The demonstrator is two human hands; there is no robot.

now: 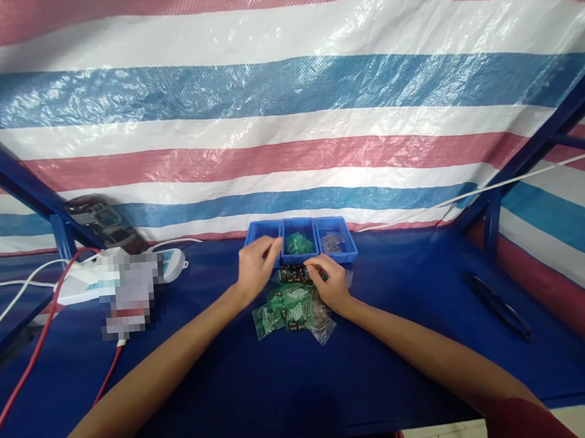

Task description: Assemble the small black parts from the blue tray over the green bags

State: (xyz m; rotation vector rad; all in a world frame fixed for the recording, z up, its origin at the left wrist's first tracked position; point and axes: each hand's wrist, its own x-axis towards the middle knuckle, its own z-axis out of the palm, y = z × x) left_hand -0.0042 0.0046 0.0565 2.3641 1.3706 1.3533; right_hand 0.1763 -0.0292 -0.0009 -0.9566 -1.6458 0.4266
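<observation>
- Nearest the camera, two bare forearms [182, 353] in dark red sleeves [524, 423] reach across a dark blue bench [265, 398].
- At far left, a red cable [44, 332] curves beside a white power strip [174, 262]; a dark, glossy bundle [103, 222] sits behind the strip, and a pixelated patch hides whatever is in front.
- Left of centre, the left hand [259, 267] hovers at the front of a blue plastic bin [262, 230]. Its fingers are curled close to the thumb; I cannot tell whether they grip anything.
- At centre, a second blue bin [283, 251] contains small green plastic packets [299, 243].
- In front of it on the bench lies a loose pile of green and clear packets [298, 305], with pale and dark small pieces showing through.
- Just right, a third blue bin [351, 241] holds small clear packets [332, 241].
- Below that bin, the right hand [331, 284] rests over the pile's right side, fingers and thumb nearly together; any grip is unclear.
- At far right, a slim black tool [499, 306] lies well apart.
</observation>
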